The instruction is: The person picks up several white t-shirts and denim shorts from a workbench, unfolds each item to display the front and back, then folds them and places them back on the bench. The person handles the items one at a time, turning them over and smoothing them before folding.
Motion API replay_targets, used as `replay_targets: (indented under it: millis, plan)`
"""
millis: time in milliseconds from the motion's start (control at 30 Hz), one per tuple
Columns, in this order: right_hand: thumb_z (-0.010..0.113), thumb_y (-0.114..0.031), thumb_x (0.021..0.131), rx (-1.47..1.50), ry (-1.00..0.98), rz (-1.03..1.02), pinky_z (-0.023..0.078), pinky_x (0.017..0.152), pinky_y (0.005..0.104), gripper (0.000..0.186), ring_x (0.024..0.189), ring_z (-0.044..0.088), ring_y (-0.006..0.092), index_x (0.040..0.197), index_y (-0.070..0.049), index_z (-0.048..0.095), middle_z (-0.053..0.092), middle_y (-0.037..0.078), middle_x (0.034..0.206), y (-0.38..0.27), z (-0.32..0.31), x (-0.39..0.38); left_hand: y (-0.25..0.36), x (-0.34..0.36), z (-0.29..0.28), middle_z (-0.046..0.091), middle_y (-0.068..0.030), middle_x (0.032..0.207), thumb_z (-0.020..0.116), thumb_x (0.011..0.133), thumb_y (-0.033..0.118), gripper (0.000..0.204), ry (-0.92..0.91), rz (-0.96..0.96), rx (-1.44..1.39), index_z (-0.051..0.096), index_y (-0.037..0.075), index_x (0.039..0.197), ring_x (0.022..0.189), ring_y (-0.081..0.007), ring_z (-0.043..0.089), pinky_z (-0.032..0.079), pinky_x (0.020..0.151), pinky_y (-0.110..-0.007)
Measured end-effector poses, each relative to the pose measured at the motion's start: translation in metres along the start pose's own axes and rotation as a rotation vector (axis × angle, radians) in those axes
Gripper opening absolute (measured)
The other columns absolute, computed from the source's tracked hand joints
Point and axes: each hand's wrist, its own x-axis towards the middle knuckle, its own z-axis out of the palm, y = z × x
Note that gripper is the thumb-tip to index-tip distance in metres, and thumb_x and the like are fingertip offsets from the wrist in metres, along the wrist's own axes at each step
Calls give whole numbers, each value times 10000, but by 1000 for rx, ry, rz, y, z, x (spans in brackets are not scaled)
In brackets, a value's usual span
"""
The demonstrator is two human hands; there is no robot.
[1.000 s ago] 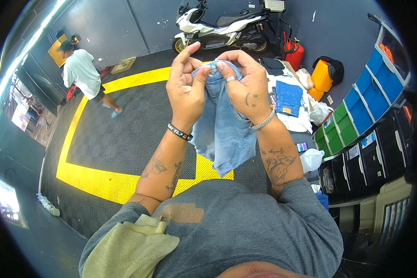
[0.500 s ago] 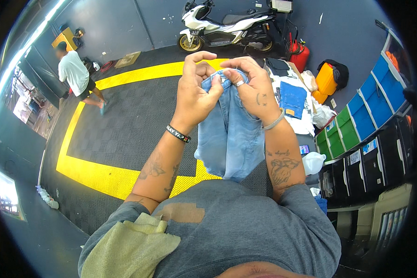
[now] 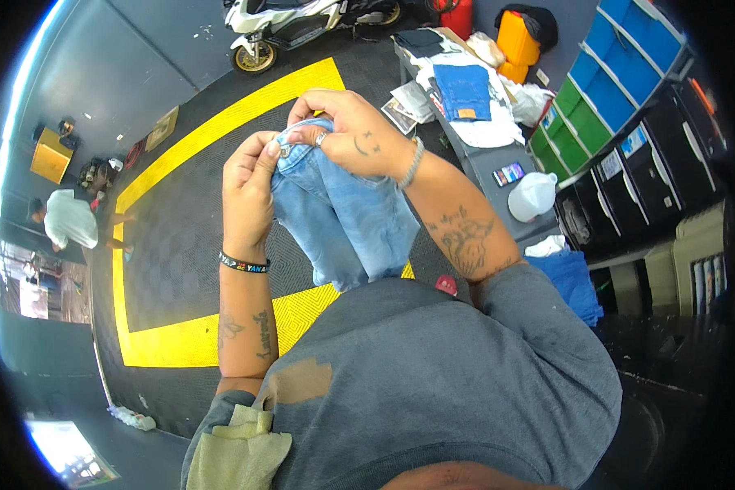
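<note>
A pair of light blue denim bottoms (image 3: 343,224) hangs from my hands in front of my body. My left hand (image 3: 253,180) pinches the waistband at its left corner, thumb beside a small metal button or fastening. My right hand (image 3: 347,135) grips the same waistband just to the right, thumb pressed on the cloth and fingers curled behind it. A grey table (image 3: 498,159) at my right holds white cloths (image 3: 494,131), folded blue jeans (image 3: 461,90), a phone (image 3: 508,174) and a translucent white jug (image 3: 532,196).
A person (image 3: 71,219) in a white shirt is at the far left. A white scooter (image 3: 286,24), red cylinder (image 3: 457,20) and yellow container (image 3: 516,45) stand at the back. Blue, green and black drawers (image 3: 621,180) line the right. Yellow border tiles (image 3: 175,347) mark the floor.
My view has swung rightward. Both hands with the denim have moved left in view, the right hand now more sideways over the waistband. The other person appears lower in the picture.
</note>
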Motion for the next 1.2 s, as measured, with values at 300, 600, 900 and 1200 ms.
replay_targets:
  millis: [300,600,900,1200]
  plan:
    - [732,-98,933,-291,232,0,485,629,326,107,687,612,197,940,6,706,636,97,838,51,5,-18,-42,-13,17,744,-79,1032,640,1030,124,201,-119,-314,-436,683,-52,1117,913,-119,696,548,877,-273]
    - [749,-57,925,-440,391,-83,502,587,331,48,669,643,207,941,-20,724,629,94,835,57,8,-17,-54,-17,15,750,-141,1115,629,1030,144,281,-221,-452,-614,667,-94,1176,1000,-180,732,584,939,-330]
    - [743,-235,954,-411,337,-127,540,644,442,200,722,663,361,895,-50,694,660,148,887,69,15,-36,-51,-30,22,747,-75,1000,588,989,105,189,-59,-521,-475,692,-35,1060,866,-129,697,562,847,-278]
    - [779,-571,849,-568,-775,54,496,615,478,557,724,688,391,712,-37,703,681,175,702,82,-80,-46,-32,-23,-52,759,-166,887,660,1010,467,461,-617,-194,968,739,13,1032,855,-302,739,549,751,-377]
